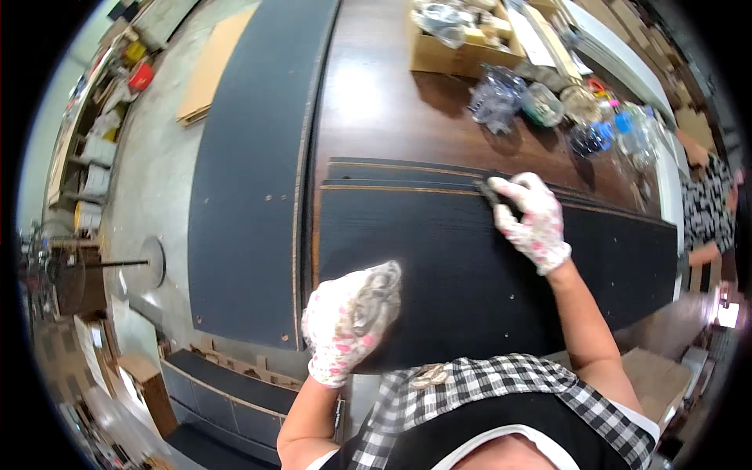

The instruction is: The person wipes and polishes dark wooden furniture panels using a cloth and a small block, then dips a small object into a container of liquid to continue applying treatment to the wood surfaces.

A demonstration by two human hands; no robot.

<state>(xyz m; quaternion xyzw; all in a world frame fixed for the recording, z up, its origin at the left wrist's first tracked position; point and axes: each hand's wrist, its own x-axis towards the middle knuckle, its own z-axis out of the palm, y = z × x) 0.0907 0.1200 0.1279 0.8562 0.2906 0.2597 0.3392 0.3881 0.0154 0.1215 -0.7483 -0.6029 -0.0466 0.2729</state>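
Note:
My right hand [534, 221], in a white glove with pink flowers, pinches a small dark piece [489, 191] against the far edge of a black board [439, 258]. The piece's kind is hard to make out. My left hand [345, 321], gloved alike, is closed above the board's near left corner. A grey, crumpled patch shows at its fingers; I cannot tell whether it is a rag or soiled glove fabric. Just beyond the board, more narrow black board edges [399, 166] show, with brown strips along them.
A long black panel [251, 180] lies to the left. On the brown table [368, 102], a cardboard box [462, 59], crumpled dark plastic [498, 98] and bottles [591, 139] stand at the back right. A person in patterned clothing [705, 204] is at the right edge. A fan [63, 270] stands far left.

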